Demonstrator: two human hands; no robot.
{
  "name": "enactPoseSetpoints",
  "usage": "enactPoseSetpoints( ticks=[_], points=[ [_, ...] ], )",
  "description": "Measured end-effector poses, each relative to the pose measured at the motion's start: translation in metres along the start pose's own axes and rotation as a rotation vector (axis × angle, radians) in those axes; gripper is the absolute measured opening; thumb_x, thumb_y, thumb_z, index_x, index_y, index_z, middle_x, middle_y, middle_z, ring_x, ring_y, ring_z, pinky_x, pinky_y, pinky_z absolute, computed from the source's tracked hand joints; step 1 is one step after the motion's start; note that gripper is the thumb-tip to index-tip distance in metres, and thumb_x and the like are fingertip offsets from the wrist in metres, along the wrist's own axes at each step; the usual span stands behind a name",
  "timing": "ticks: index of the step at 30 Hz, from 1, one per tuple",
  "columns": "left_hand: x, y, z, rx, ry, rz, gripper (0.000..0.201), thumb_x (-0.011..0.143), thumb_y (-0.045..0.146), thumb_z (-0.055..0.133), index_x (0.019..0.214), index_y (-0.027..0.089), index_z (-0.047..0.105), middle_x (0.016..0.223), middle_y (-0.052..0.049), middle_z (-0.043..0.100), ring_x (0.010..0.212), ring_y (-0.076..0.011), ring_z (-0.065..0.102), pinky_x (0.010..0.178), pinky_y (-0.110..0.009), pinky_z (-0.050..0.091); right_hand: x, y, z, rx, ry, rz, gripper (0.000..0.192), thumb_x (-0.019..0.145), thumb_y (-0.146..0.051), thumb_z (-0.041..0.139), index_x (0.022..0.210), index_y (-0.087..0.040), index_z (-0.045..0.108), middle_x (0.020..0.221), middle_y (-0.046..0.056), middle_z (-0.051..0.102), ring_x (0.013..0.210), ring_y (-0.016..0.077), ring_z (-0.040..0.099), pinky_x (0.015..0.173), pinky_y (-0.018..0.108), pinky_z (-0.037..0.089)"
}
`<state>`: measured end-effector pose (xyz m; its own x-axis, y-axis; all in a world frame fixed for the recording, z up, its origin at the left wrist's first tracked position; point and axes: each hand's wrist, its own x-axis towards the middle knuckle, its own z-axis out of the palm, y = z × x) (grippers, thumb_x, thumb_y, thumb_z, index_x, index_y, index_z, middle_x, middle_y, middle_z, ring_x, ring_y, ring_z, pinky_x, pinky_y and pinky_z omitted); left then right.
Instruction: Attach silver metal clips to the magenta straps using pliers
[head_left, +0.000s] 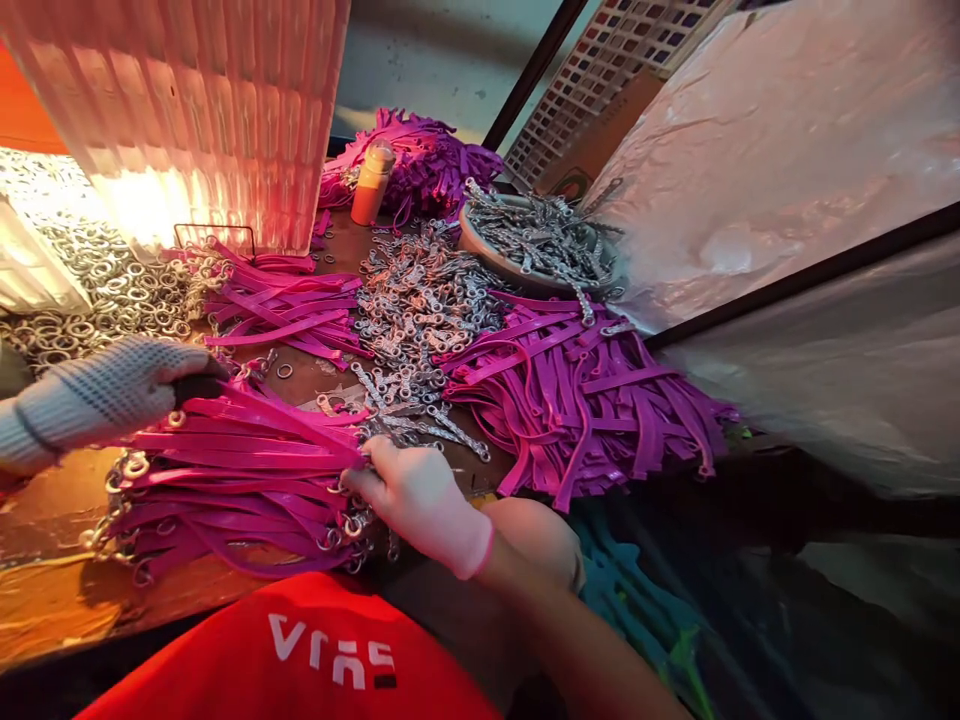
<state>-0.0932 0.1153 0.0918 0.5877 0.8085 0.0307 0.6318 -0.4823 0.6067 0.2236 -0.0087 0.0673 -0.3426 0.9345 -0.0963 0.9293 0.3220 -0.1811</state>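
A flat bundle of magenta straps (240,470) with metal rings on their ends lies on the brown table (45,510) in front of me. My left hand (105,395), in a grey knit glove, is closed around a small dark tool (199,386) that rests on the bundle's far left edge. In a pale glove, my right hand (424,500) pinches the strap ends and rings at the bundle's right side. My red shirt (300,650) fills the bottom of the view.
Loose metal clasps (420,300) are heaped mid-table, with more in a round bowl (480,240). Metal rings (90,285) are piled at the left. More magenta straps (592,400) lie at the right and the back. An orange bottle (373,182), a glowing ribbed panel (195,110) and plastic sheeting (787,160) surround them.
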Motion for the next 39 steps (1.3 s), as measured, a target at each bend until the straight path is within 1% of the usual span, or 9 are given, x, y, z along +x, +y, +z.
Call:
enactPoseSetpoints(
  ticks=[3, 7, 10, 15, 20, 24, 28, 35, 39],
  points=[
    [-0.018, -0.008, -0.002, 0.024, 0.097, -0.1, 0.049, 0.076, 0.023, 0.052, 0.121, 0.017, 0.07, 0.104, -0.004, 0.074, 0.09, -0.0188, 0.064, 0.081, -0.026, 0.048, 0.007, 0.016, -0.014, 0.151, -0.038, -0.118, 0.047, 0.094, -0.063, 0.052, 0.085, -0.02, 0.068, 0.081, 0.004, 0.071, 0.078, 0.0171, 0.063, 0.065, 0.027, 0.032],
    [-0.026, 0.017, 0.033, -0.785, 0.114, -0.356, 0.066, 0.074, 0.016, 0.057, 0.139, 0.026, 0.055, 0.114, -0.007, 0.07, 0.071, -0.0134, 0.06, 0.058, -0.02, 0.05, 0.064, 0.05, -0.011, 0.248, 0.06, 0.086, 0.033, 0.1, -0.046, 0.05, 0.09, -0.022, 0.07, 0.086, 0.002, 0.071, 0.083, 0.0156, 0.062, 0.071, 0.025, 0.037],
    [-0.016, 0.034, 0.063, -1.318, 0.067, -0.461, 0.046, 0.075, 0.017, 0.068, 0.121, 0.021, 0.064, 0.1, -0.009, 0.07, 0.063, -0.0109, 0.059, 0.047, -0.017, 0.048, 0.12, 0.067, 0.015, 0.14, 0.03, 0.308, 0.019, 0.094, -0.034, 0.058, 0.101, -0.022, 0.071, 0.094, 0.005, 0.074, 0.09, 0.02, 0.065, 0.076, 0.027, 0.04],
    [0.002, 0.046, 0.094, -1.599, -0.004, -0.599, 0.011, 0.078, 0.017, 0.073, 0.084, 0.013, 0.064, 0.059, 0.001, 0.051, 0.038, -0.0031, 0.033, 0.03, -0.011, 0.024, 0.161, 0.069, 0.066, 0.131, 0.038, 0.315, 0.031, 0.088, -0.015, 0.055, 0.117, -0.017, 0.066, 0.113, 0.014, 0.071, 0.103, 0.0241, 0.065, 0.085, 0.031, 0.043],
    [-0.004, 0.056, 0.101, -1.601, 0.085, -0.611, 0.035, 0.08, 0.016, 0.069, 0.114, 0.01, 0.068, 0.07, -0.006, 0.065, 0.04, -0.003, 0.033, 0.032, -0.012, 0.022, 0.153, 0.07, 0.071, 0.253, 0.074, 0.229, 0.021, 0.087, -0.017, 0.054, 0.1, -0.018, 0.071, 0.104, 0.009, 0.072, 0.102, 0.0211, 0.064, 0.09, 0.03, 0.045],
    [-0.008, 0.058, 0.098, -1.665, -0.006, -0.584, 0.041, 0.084, 0.022, 0.063, 0.122, 0.008, 0.067, 0.078, -0.011, 0.069, 0.041, -0.0038, 0.033, 0.034, -0.015, 0.021, 0.129, 0.068, 0.043, 0.388, 0.195, 0.195, 0.026, 0.093, -0.021, 0.044, 0.108, -0.016, 0.065, 0.101, 0.006, 0.07, 0.09, 0.0159, 0.064, 0.084, 0.027, 0.048],
    [-0.009, 0.059, 0.1, -1.659, -0.063, -0.526, 0.049, 0.082, 0.022, 0.06, 0.128, 0.007, 0.063, 0.067, -0.006, 0.063, 0.043, -0.0055, 0.034, 0.037, -0.017, 0.022, 0.086, 0.036, 0.01, 0.69, 0.417, -0.022, 0.025, 0.095, -0.028, 0.048, 0.114, -0.019, 0.063, 0.097, 0.003, 0.071, 0.084, 0.0149, 0.065, 0.081, 0.027, 0.049],
    [-0.008, 0.076, 0.117, -1.212, 0.125, -0.216, 0.056, 0.08, 0.025, 0.06, 0.134, 0.013, 0.055, 0.066, 0.0, 0.059, 0.052, -0.0102, 0.049, 0.048, -0.02, 0.039, 0.057, -0.026, 0.0, 0.853, 0.216, -0.074, 0.024, 0.09, -0.024, 0.059, 0.113, -0.024, 0.065, 0.106, 0.001, 0.072, 0.1, 0.0179, 0.065, 0.093, 0.031, 0.049],
    [-0.004, 0.08, 0.119, -1.075, 0.175, -0.286, 0.035, 0.084, 0.031, 0.063, 0.115, 0.014, 0.063, 0.075, -0.001, 0.063, 0.053, -0.009, 0.051, 0.049, -0.021, 0.04, 0.057, -0.027, 0.004, 1.06, 0.291, 0.019, 0.022, 0.086, -0.023, 0.061, 0.107, -0.022, 0.066, 0.1, 0.0, 0.07, 0.095, 0.0157, 0.065, 0.089, 0.028, 0.051]
  ],
)
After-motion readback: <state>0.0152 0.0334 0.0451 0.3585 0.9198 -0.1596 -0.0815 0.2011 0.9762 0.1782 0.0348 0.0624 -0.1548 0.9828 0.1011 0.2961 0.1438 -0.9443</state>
